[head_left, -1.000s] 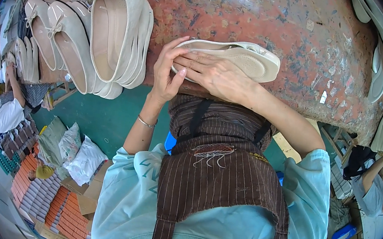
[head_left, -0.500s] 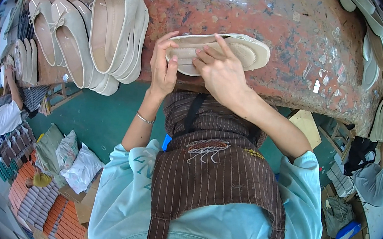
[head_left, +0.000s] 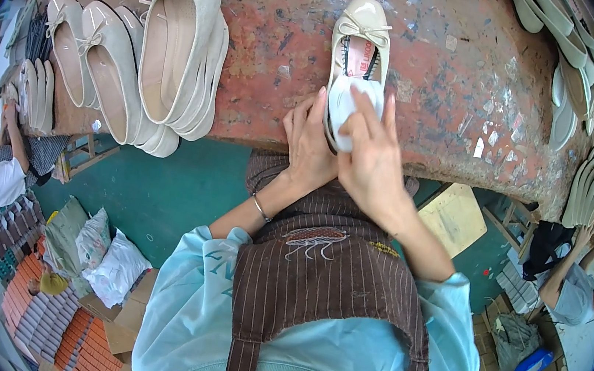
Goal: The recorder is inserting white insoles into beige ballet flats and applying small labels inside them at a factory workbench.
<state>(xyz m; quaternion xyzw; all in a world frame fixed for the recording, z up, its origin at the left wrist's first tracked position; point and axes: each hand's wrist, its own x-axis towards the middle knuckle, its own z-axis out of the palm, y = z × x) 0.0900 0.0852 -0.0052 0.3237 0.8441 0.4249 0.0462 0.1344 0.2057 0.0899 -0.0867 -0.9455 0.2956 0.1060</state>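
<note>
A cream ballet flat (head_left: 365, 14) with a small bow lies on the workbench, its toe pointing away from me. Inside its front part a pinkish printed lining shows. Over the heel half is a white rounded pad (head_left: 341, 107); I cannot tell whether it is a separate piece or an insole's underside. My left hand (head_left: 309, 146) grips the shoe's left side near the heel. Fingers of my right hand (head_left: 378, 162) are bent onto the white pad, with others along the shoe's right side. The heel end is partly hidden behind my hands.
Nested cream bow flats (head_left: 181, 45) stand on the left of the worn red workbench (head_left: 272, 27). Several cream insoles (head_left: 592, 188) and shoe parts lie at the right. Other people sit at both sides. White sacks (head_left: 117, 271) lie on the floor at left.
The shoe has turned from lying sideways to pointing away from me. The white pad now shows where the cream insole was. Both hands have shifted to the heel end.
</note>
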